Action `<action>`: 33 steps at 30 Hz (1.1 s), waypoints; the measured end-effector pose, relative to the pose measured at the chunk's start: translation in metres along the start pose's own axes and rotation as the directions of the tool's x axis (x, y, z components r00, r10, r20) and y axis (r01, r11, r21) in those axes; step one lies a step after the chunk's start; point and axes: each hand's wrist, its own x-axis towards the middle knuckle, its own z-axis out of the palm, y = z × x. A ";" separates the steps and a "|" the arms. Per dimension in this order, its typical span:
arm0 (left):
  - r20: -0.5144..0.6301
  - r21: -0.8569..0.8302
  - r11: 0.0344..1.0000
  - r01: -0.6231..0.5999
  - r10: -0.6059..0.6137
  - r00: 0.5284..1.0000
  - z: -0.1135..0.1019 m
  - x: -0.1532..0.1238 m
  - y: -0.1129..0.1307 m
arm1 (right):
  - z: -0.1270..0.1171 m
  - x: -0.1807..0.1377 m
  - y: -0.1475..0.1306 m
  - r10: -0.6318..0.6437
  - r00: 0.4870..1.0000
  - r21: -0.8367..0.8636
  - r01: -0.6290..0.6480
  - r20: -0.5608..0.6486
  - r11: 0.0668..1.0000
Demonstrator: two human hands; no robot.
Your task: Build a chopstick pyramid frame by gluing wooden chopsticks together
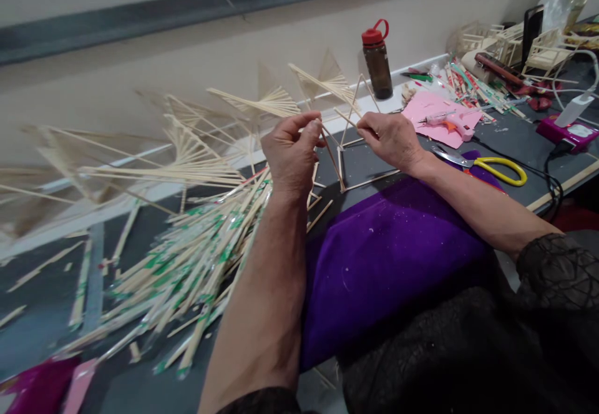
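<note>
My left hand (292, 152) is closed in a pinch at the top of a slanting wooden chopstick (333, 159). That chopstick's lower end meets the corner of a chopstick frame (369, 179) on the table. My right hand (392, 139) is closed around another chopstick (345, 118), whose free end points left toward my left hand. Behind both hands stands a fan-shaped chopstick structure (327, 84), with upright sticks near it. Part of the frame is hidden behind my left hand and wrist.
Wrapped chopsticks (206, 251) are heaped at left. More fan-shaped structures (182, 152) line the wall. A red-capped bottle (378, 67) stands behind. At right lie a glue gun (449, 124) on pink paper (421, 107), yellow-handled scissors (500, 167) and cables. Purple cloth (388, 264) hangs over the front edge.
</note>
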 end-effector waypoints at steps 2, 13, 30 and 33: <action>0.003 0.011 1.000 -0.009 0.009 1.000 0.000 0.000 0.000 | -0.002 -0.001 -0.003 0.007 1.000 -0.031 -0.006 0.019 0.999; 0.041 0.036 0.999 -0.022 0.020 0.999 -0.002 0.001 -0.007 | -0.003 -0.001 -0.016 0.001 0.994 -0.156 0.015 0.105 0.988; 0.059 0.067 0.998 -0.007 0.003 0.998 -0.001 -0.002 0.004 | -0.001 -0.001 -0.018 0.017 0.993 -0.134 -0.001 0.119 0.991; 0.066 0.052 0.998 0.026 -0.029 0.997 -0.001 -0.003 0.006 | 0.000 0.001 -0.018 0.031 0.991 -0.128 -0.015 0.129 0.992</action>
